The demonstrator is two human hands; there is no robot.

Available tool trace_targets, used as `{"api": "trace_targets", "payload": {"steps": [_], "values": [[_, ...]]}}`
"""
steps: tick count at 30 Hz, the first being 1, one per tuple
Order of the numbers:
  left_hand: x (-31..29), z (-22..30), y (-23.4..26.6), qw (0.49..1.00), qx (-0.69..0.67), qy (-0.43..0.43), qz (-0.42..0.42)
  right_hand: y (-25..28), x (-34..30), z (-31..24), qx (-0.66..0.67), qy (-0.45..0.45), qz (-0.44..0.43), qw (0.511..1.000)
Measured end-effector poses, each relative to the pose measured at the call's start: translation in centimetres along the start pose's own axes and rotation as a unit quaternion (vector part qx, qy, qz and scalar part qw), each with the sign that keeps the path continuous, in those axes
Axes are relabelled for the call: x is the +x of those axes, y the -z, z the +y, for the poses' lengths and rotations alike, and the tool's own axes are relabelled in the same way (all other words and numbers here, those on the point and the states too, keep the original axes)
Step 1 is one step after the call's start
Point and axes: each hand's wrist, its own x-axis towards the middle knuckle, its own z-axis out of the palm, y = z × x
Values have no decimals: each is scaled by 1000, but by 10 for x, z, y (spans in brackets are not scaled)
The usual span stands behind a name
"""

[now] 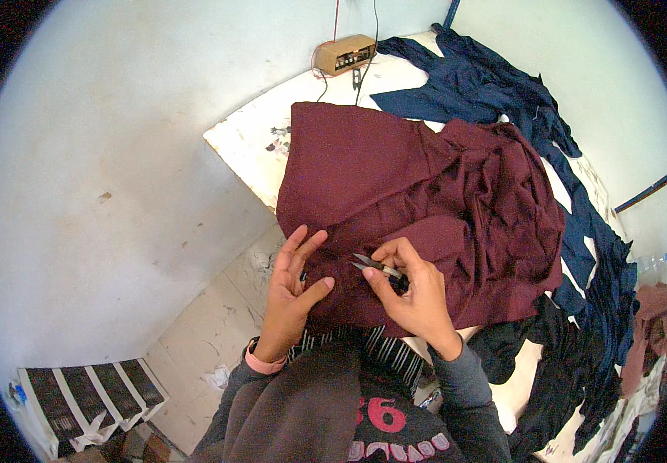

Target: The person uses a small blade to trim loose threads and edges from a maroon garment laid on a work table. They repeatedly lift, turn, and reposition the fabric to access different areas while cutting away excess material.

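Note:
A large maroon cloth (379, 174) lies over the table in front of me, flat at its left part and bunched in folds on the right. In my right hand (417, 297) are small thread snips (369, 264), their two pointed blades slightly apart and aimed left. My left hand (291, 293) is at the cloth's near left edge, thumb and fingers spread, with nothing seen between them. A gap separates that hand from the blades. The palm side of my right hand is partly hidden.
Dark blue garments (472, 81) cover the white table's (248, 147) far and right sides, with black cloth (565, 363) nearer. A brown box with wires (346, 54) stands at the back by the wall. A black-and-white striped stack (90, 397) sits low at left.

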Motion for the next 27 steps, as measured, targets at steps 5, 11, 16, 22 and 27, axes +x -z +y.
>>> {"api": "trace_targets", "payload": {"steps": [5,11,16,22,27], "values": [[-1,3,-5,1000,10,2,-20,-13,10,7,25,66,-5,997],[-6,1,2,999,45,21,-18,-9,45,21,-27,11,159,987],[-5,-5,3,999,13,31,-22,-3,19,2,78,35,-47,995],[-5,-5,-5,999,17,26,-16,-1,29,10,-92,63,132,985],[-4,-7,-3,1000,20,-1,-1,18,5,-8,-41,-28,-24,998]]}}
